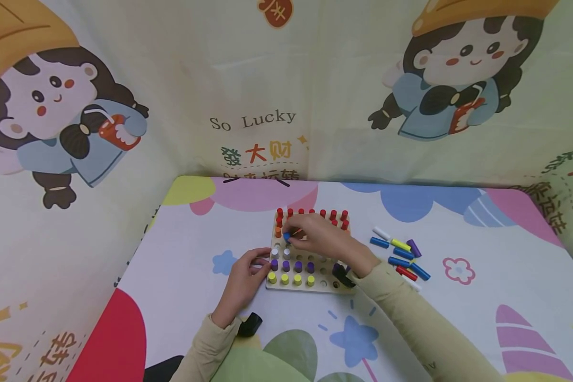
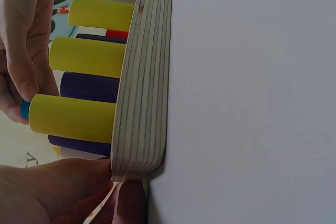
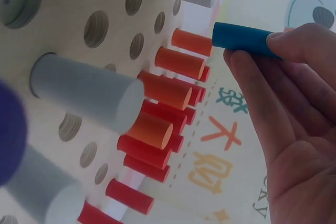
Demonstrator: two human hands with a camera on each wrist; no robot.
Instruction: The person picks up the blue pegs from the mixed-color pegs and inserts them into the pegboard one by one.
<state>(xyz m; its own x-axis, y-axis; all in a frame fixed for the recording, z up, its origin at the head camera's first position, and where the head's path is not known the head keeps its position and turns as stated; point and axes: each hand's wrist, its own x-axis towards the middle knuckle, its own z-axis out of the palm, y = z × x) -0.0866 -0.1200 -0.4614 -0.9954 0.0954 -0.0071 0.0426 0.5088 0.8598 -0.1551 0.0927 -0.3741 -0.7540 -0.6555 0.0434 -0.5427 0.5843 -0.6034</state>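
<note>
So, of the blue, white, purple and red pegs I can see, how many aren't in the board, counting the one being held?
Loose blue pegs: 4
Blue peg held in the right hand: 1
Loose white pegs: 2
Loose purple peg: 1
Loose red peg: 1
Total: 9

From my end, pegs [image 1: 297, 279] stand in the board [image 1: 317, 288] on the surface [image 1: 186, 318], loose pegs [image 1: 403, 253] lie to its right, and a backdrop [image 1: 339, 132] hangs behind.
</note>
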